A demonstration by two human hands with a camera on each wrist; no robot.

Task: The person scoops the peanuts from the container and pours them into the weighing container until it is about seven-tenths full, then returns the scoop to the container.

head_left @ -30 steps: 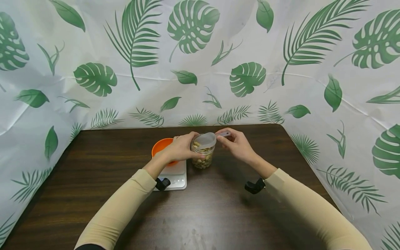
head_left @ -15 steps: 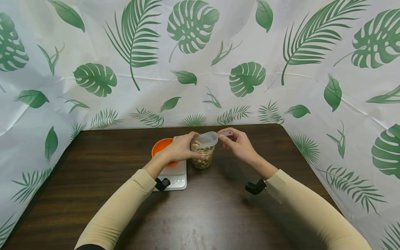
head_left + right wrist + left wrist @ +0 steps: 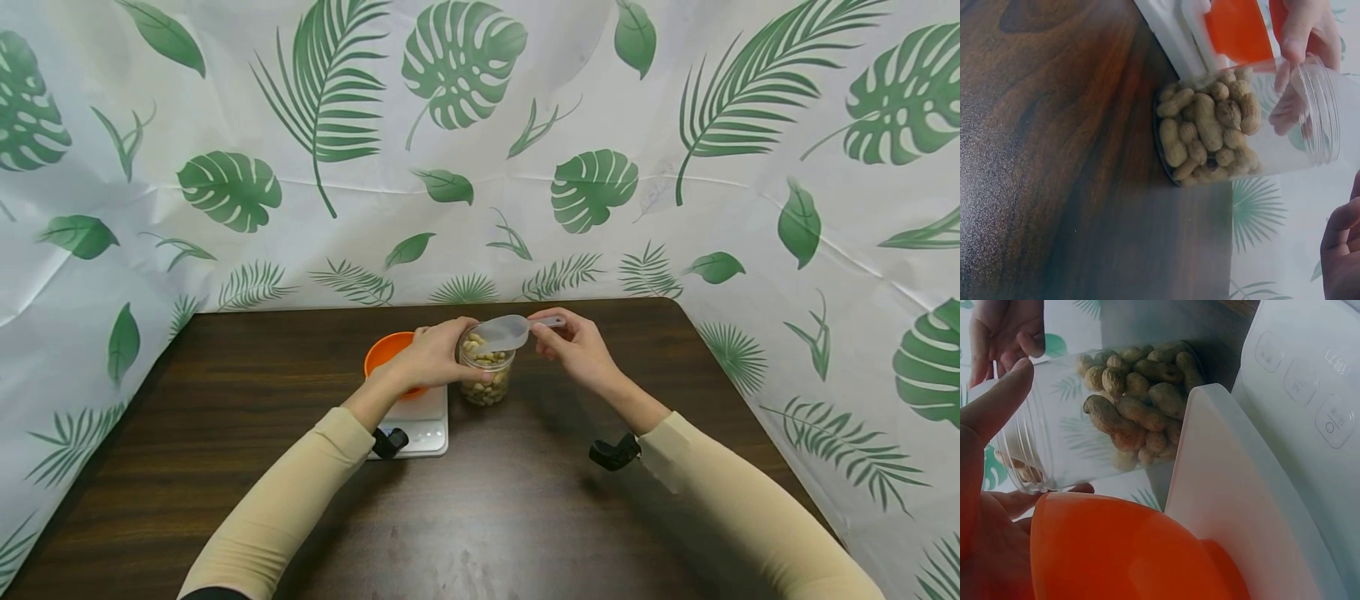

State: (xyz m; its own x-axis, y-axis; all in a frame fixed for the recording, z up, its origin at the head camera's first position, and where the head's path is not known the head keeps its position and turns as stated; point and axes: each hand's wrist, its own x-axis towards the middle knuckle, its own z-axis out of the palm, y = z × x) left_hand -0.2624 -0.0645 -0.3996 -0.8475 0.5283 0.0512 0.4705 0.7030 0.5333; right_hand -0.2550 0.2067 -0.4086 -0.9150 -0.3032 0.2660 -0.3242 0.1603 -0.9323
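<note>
A clear jar (image 3: 1279,150) stands upright on the table, its lower part filled with unshelled peanuts (image 3: 1129,406). My left hand (image 3: 435,354) grips the jar near its rim, thumb on the near side and fingers reaching round the back. In the head view my right hand (image 3: 572,343) pinches the short handle of a translucent plastic scoop (image 3: 506,333). The scoop lies tilted across the mouth of the jar, with its bowl over the opening. Peanuts show at its far left tip and beneath it.
Left of the jar, an orange bowl (image 3: 384,350) sits on a white kitchen scale (image 3: 427,437), partly hidden by my left hand and forearm. The dark wooden table (image 3: 510,517) ends at a leaf-patterned sheet (image 3: 450,217) behind.
My right hand has drawn the scoop slightly to the right across the jar mouth. The left hand and the jar stay where they were.
</note>
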